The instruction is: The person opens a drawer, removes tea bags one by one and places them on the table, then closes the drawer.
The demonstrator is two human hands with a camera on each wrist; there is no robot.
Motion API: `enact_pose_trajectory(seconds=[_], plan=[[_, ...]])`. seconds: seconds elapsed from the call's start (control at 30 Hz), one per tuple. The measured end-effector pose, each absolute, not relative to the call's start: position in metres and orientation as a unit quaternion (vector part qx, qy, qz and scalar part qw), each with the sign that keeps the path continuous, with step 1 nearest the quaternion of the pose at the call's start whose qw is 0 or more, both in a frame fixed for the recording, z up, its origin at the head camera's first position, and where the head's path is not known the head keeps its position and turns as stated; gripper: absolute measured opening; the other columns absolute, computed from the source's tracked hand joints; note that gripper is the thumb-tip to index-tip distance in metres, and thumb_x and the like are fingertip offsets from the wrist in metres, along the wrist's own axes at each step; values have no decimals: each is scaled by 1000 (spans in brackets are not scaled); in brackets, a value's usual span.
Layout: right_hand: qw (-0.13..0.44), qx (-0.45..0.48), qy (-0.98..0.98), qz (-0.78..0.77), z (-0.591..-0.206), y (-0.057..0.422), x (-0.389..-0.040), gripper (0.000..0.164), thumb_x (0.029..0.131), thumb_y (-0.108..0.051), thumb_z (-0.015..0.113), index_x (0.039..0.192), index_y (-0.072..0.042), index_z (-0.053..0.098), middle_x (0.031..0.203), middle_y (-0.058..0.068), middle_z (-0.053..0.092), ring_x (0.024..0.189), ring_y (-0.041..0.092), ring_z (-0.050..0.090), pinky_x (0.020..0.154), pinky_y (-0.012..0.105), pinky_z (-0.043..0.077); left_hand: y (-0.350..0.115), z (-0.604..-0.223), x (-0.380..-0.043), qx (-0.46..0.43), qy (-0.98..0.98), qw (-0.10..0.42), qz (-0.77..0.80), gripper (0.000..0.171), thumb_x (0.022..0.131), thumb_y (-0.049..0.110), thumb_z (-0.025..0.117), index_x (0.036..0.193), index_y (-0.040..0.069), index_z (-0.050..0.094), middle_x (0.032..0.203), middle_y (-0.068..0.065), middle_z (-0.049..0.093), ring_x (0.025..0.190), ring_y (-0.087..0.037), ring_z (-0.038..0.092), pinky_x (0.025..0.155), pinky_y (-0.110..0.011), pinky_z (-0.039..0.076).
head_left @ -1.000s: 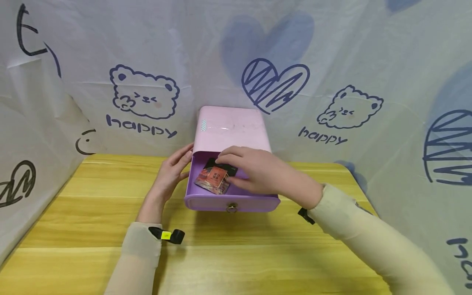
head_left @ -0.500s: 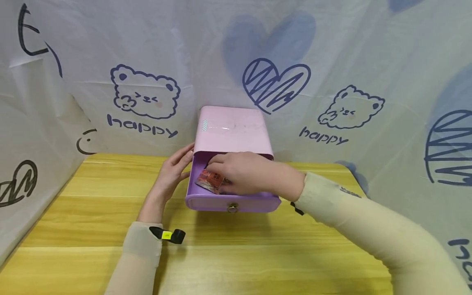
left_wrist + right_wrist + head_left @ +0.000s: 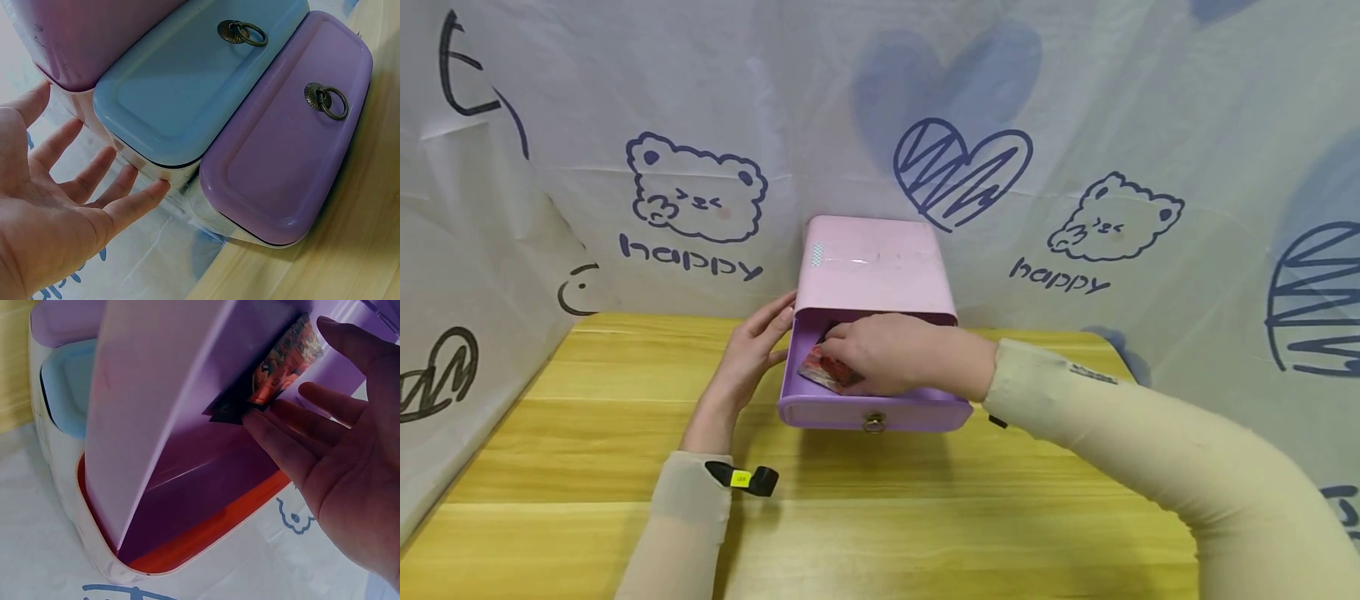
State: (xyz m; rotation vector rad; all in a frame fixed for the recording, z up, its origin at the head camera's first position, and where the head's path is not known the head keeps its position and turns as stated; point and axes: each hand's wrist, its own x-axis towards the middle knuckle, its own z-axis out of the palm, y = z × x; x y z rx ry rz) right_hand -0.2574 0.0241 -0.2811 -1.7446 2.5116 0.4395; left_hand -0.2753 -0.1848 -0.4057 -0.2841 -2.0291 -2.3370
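My right hand (image 3: 886, 352) reaches into the pulled-out top purple drawer (image 3: 917, 414) of a small pink cabinet (image 3: 880, 267). Inside lies a thin printed card (image 3: 289, 370), dark at one end and red-orange patterned at the other. In the right wrist view my fingertips rest right at the card's edge, and the thumb stands apart near its far end. The head view shows the hand covering part of it. My left hand (image 3: 69, 206) has its fingers spread, fingertips against the cabinet's side beside the drawers.
Below the pulled-out drawer are a shut blue drawer (image 3: 187, 94) and a shut purple drawer (image 3: 287, 137), each with a ring pull. The cabinet stands on a wooden table (image 3: 880, 517), close to a printed white curtain (image 3: 835, 100).
My right hand has lowered into the drawer and shifted left over the card, covering more of it. The left hand stays at the cabinet's side.
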Motion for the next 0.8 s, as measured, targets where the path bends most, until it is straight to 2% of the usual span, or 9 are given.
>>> enact_pose_trajectory(seconds=[0.17,0.47,0.8], plan=[[33,-558,814,158,-284,22,-258,57,88,-42,55,132,-9,43,120,4,55,104,15,49,96,32,42,-185,-405,-275,-90,-652,16,-753,48,90,41,53,135,25,45,141,-3,38,119,-19,38,95,-54,39],[22,-569,803,175,-287,20,-256,46,89,-37,54,125,-9,48,118,5,55,99,16,51,92,32,45,-184,-404,-274,-89,-652,16,-753,49,90,41,53,135,25,45,141,-2,38,119,-20,38,95,-54,40],[34,-569,806,158,-288,23,-257,53,90,-32,54,134,-7,41,128,7,51,109,19,49,99,34,39,-184,-403,-274,-88,-650,13,-754,49,89,41,54,134,24,45,141,-2,38,119,-19,38,96,-54,39]])
